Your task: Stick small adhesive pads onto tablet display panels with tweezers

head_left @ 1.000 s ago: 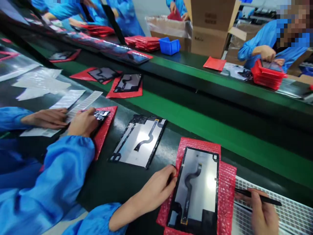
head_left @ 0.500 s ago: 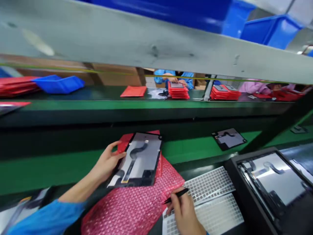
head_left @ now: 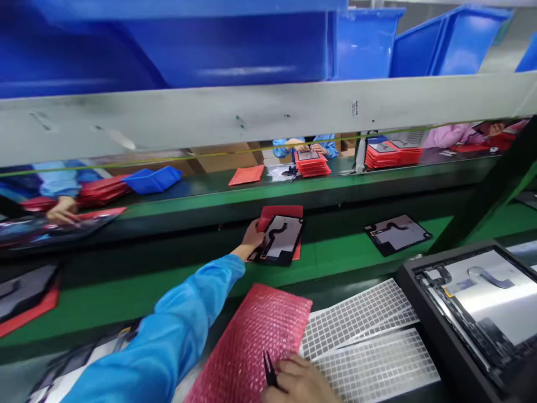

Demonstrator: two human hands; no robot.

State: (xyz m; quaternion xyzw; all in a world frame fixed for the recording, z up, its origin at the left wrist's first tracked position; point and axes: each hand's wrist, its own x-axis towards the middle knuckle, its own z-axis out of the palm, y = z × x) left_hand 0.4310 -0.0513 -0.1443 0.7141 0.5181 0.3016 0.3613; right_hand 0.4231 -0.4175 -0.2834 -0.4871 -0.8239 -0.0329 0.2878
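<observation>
With my left arm stretched out, my left hand (head_left: 254, 236) grips the left edge of a tablet screen (head_left: 285, 235), grey-backed with a dark flex cable. A flat red bag (head_left: 283, 211) lies under that screen, over the green belt. My right hand (head_left: 300, 382), low in the view, is closed around black tweezers (head_left: 269, 369), their tips pointing up and apart. Beneath the tweezers is a pink-red bubble-wrap bag (head_left: 262, 319). Sheets of small square stickers (head_left: 369, 313) lie right of my right hand.
A black tray (head_left: 405, 274) at right holds another tablet screen. One more screen (head_left: 398, 232) rests on the green belt (head_left: 331, 260). A pale beam (head_left: 218, 115) and blue bins (head_left: 364, 45) cross above. Co-workers' hands work along the far bench, with red bag stacks (head_left: 312, 167).
My left hand has carried the screen and red bag forward, from above the bubble-wrap bag to the belt. My right hand has shifted down, still with the tweezers. The view has turned.
</observation>
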